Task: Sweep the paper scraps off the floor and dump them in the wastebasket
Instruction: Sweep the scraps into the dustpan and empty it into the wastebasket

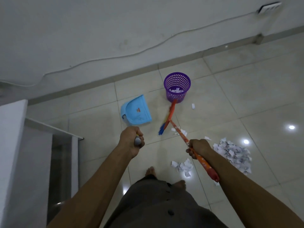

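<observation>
Along the left edge of the view stands a white cabinet-like unit (13,145), well clear of the work. Next comes the left hand (131,140), its fingers wrapped tight around the grey-capped top of a long handle (137,141); this handle appears to run down to the light blue plastic dustpan (136,111), which sits on the glossy pale tiled floor (246,99) with its flat mouth turned toward the broom. Held upright like this, the pan seems ready to receive scraps without the person bending down.

To the right of the pan lies the broom head (166,120), orange-backed with blue and yellow bristles, angled between the pan and the purple perforated plastic wastebasket (177,87). The basket stands near the skirting of the far wall and already has white scraps in its bottom, so I judge part of the job is done.

The right hand (198,148) is closed around the middle of the orange patterned broom stick (194,152), whose red end tucks along the forearm for leverage. A few white paper scraps (180,131) lie just beside the stick below the broom head, a small cluster (182,167) lies on the floor under the right hand, and the big heap (233,153) sits to the right of that hand, apart from its fingers and untouched by the bristles. One stray piece (193,106) lies just right of the basket.
</observation>
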